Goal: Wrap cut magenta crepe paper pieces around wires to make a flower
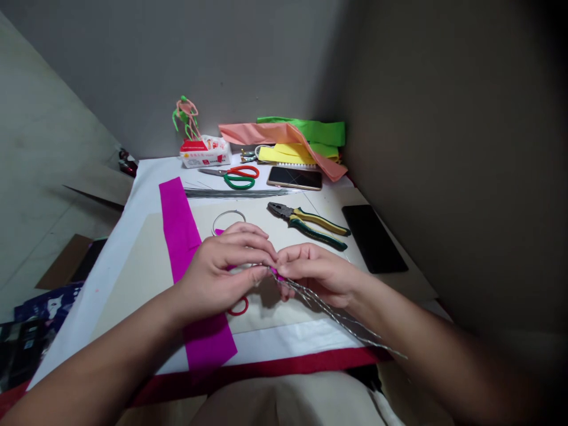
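Observation:
My left hand (231,266) and my right hand (317,269) meet over the front middle of the table, fingertips pinched together. Between them is a bundle of thin twisted wires (331,310), its loose ends trailing to the right below my right wrist. A small piece of magenta material (277,274) shows around the wires at my fingertips. Beneath my left hand and wrist lies a long magenta strip (177,231). A wire ring (228,216) rests just behind my left hand, and a red loop handle (239,306) pokes out below it.
Combination pliers (310,225) and a black flat slab (374,238) lie to the right. Farther back are scissors (235,176), straight wires (235,193), a phone (294,177), a tissue pack (206,152) and coloured strips (284,133). A grey wall (213,65) closes off the back.

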Demonstrator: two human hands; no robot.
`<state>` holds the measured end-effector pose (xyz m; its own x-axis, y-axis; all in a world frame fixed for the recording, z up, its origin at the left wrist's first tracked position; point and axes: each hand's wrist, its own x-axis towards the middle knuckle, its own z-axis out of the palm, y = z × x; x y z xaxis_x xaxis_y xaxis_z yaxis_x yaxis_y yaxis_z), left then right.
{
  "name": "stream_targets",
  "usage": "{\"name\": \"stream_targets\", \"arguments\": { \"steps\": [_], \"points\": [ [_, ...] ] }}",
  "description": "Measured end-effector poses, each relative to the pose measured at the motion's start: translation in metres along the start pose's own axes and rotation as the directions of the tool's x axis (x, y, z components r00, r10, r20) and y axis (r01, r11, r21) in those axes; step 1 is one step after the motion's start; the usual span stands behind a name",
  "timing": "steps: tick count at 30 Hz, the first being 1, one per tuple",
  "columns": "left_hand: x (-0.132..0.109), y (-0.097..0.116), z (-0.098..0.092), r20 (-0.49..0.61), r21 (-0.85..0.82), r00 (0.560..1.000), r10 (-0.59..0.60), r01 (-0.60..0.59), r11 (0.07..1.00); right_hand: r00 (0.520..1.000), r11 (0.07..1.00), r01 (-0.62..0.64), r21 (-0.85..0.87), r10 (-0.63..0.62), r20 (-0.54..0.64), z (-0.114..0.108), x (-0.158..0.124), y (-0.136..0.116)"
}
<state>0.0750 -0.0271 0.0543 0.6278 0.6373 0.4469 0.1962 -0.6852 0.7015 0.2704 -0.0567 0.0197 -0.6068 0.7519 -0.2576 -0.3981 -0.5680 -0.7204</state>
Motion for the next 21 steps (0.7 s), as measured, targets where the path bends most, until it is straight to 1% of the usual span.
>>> {"name": "stream_targets", "arguments": {
  "steps": [2, 3, 4, 6, 8, 9, 11, 12, 13, 15, 18, 20, 21],
  "points": [
    [-0.001, -0.002, -0.001, -0.073, -0.076, 0.992, -0.099, 0.093, 0.993, 0.997, 0.998, 0.07, 0.009, -0.07, 0.014, -0.001, -0.001, 0.0],
    [-0.001, -0.003, -0.001, -0.112, -0.115, 0.981, -0.159, 0.146, 0.983, 0.993, 0.993, 0.12, 0.0, -0.12, 0.021, -0.001, -0.001, 0.001],
    [-0.001, -0.004, -0.001, -0.148, -0.153, 0.963, -0.225, 0.203, 0.967, 0.984, 0.984, 0.178, -0.026, -0.177, 0.025, -0.001, -0.002, 0.002],
    [-0.002, -0.006, 0.002, -0.21, -0.226, 0.909, -0.36, 0.313, 0.922, 0.954, 0.942, 0.298, -0.153, -0.301, 0.002, 0.001, -0.002, 0.004],
    [-0.003, -0.007, 0.007, -0.242, -0.307, 0.848, -0.472, 0.395, 0.866, 0.896, 0.856, 0.405, -0.323, -0.442, -0.049, 0.005, -0.002, 0.007],
    [-0.003, -0.008, 0.011, -0.235, -0.354, 0.825, -0.514, 0.42, 0.836, 0.858, 0.807, 0.44, -0.393, -0.507, -0.08, 0.007, -0.001, 0.009],
    [-0.005, -0.011, 0.018, -0.191, -0.445, 0.797, -0.572, 0.45, 0.774, 0.785, 0.738, 0.475, -0.479, -0.602, -0.148, 0.011, 0.001, 0.013],
    [-0.006, -0.012, 0.022, -0.162, -0.481, 0.79, -0.591, 0.459, 0.746, 0.758, 0.722, 0.476, -0.502, -0.627, -0.183, 0.012, 0.002, 0.014],
    [-0.007, -0.014, 0.025, -0.142, -0.516, 0.78, -0.609, 0.467, 0.718, 0.741, 0.719, 0.465, -0.517, -0.636, -0.217, 0.012, 0.003, 0.015],
    [-0.009, -0.016, 0.029, -0.108, -0.567, 0.764, -0.636, 0.478, 0.671, 0.729, 0.736, 0.437, -0.518, -0.627, -0.275, 0.012, 0.004, 0.017],
    [-0.01, -0.016, 0.031, -0.053, -0.629, 0.763, -0.644, 0.475, 0.615, 0.753, 0.783, 0.425, -0.454, -0.584, -0.302, 0.009, 0.006, 0.017],
    [-0.011, -0.014, 0.031, 0.005, -0.67, 0.763, -0.646, 0.482, 0.564, 0.769, 0.809, 0.426, -0.405, -0.56, -0.309, 0.006, 0.006, 0.017],
    [-0.011, -0.013, 0.031, 0.034, -0.685, 0.756, -0.654, 0.494, 0.535, 0.773, 0.815, 0.424, -0.394, -0.553, -0.312, 0.006, 0.007, 0.016]
  ]
}}
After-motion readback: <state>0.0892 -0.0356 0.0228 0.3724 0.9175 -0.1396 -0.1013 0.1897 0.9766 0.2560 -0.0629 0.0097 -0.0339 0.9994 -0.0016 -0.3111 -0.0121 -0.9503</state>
